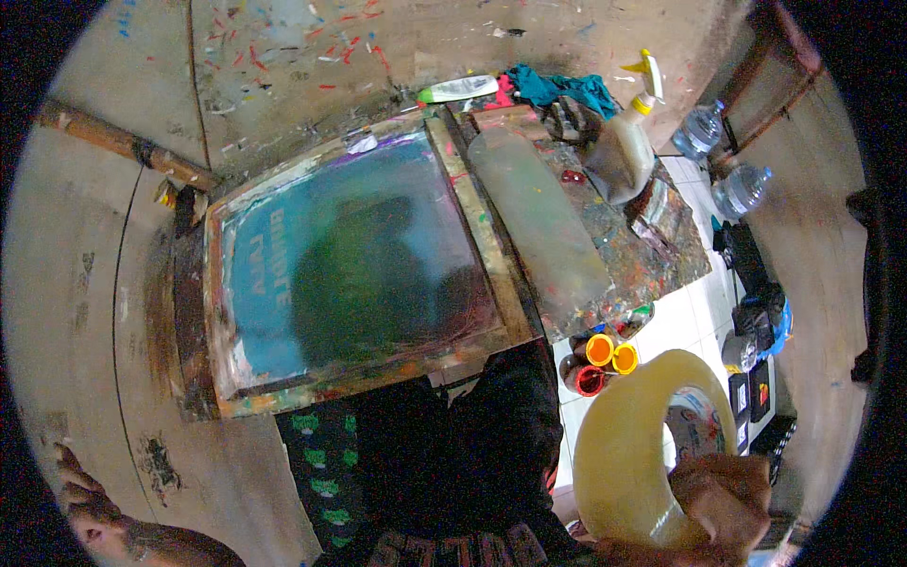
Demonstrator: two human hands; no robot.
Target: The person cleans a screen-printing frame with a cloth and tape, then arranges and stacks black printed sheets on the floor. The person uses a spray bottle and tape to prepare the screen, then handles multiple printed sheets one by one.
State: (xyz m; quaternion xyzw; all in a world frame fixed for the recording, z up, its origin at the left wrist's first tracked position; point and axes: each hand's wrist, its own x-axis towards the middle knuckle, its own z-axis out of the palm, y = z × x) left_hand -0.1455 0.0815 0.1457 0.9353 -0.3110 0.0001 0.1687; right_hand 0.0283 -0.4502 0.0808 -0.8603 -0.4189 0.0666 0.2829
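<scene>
Handling the tape (614, 444) seems the step in hand; right grip (726, 501) pinches its ring, right of the screen (378, 246); left grip (92, 507) is loosely spread; next move probably calls for both hands.

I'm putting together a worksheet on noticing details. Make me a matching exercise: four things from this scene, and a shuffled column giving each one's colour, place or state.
Things:
1. Tape roll
2. Cloth
3. Spray bottle
4. Screen

Descriptions:
A. Yellow-collared
B. Teal, crumpled
C. Wood-framed rectangle
D. Held in the right hand

Pairs: 1-D, 2-B, 3-A, 4-C
</scene>
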